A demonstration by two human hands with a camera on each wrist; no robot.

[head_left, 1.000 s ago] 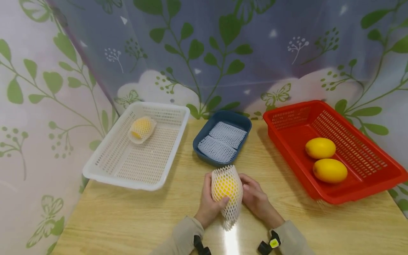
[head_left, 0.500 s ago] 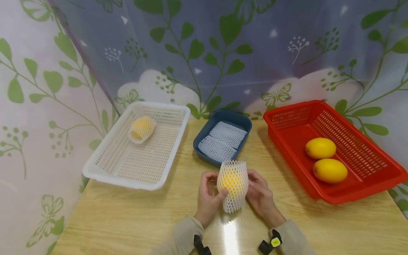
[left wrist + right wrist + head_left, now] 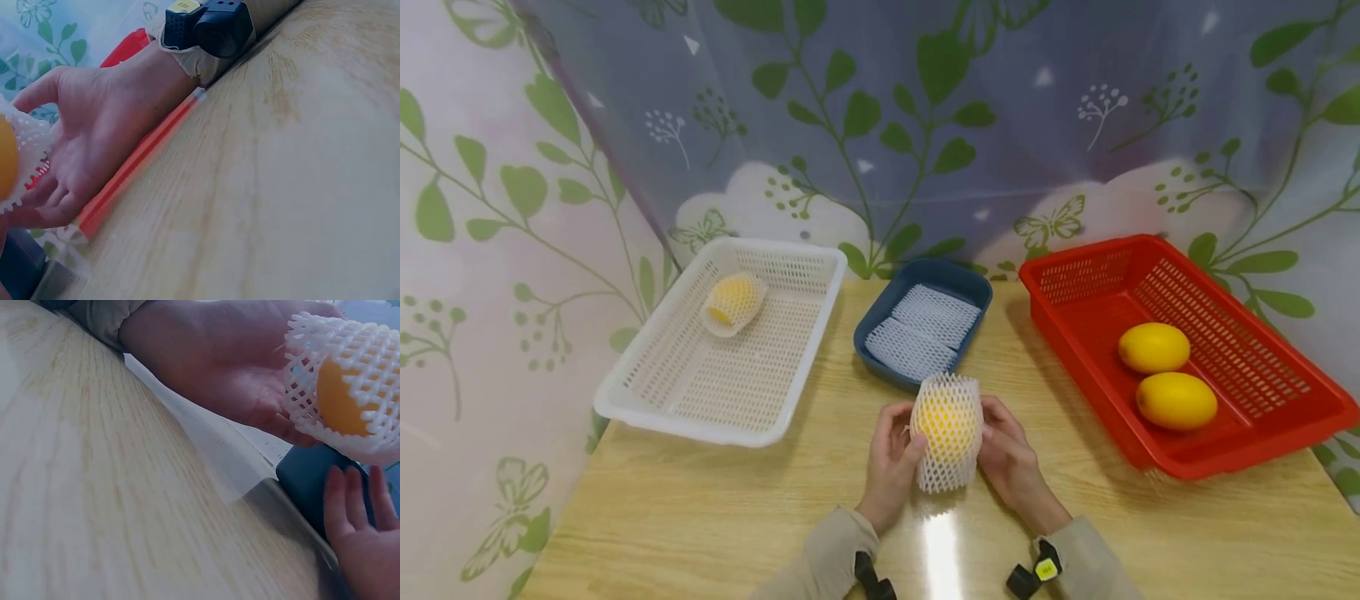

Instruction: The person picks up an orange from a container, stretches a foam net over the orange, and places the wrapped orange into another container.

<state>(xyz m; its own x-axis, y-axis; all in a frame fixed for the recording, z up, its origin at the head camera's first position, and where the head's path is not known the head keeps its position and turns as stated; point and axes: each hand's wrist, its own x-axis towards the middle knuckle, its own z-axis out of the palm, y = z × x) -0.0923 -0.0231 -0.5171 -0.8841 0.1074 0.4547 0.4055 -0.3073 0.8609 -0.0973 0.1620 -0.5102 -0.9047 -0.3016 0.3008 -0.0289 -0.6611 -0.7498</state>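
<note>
A yellow lemon inside a white foam net sleeve [image 3: 947, 433] is held up between both hands at the near middle of the table. My left hand [image 3: 891, 467] grips its left side, with the thumb on the front of the net. On the opposite side my right hand [image 3: 1011, 462] holds the sleeve, fingers curved along its edge; the left wrist view shows this right hand [image 3: 94, 125] with its thumb and fingers around the net. The sleeve's open mesh end and the lemon [image 3: 344, 403] within show in the right wrist view.
Just behind the hands stands a dark blue tray [image 3: 868, 357] holding flat foam nets [image 3: 917, 346]. At left, a white basket [image 3: 778, 417] contains one netted lemon [image 3: 733, 304]. To the right, a red basket [image 3: 1105, 400] has two bare lemons [image 3: 1176, 401].
The sleeved lemon has turned more upright and moved slightly up and right. Its lower net end, long and narrow before, now looks shorter and wider. The baskets and tray have stayed put.
</note>
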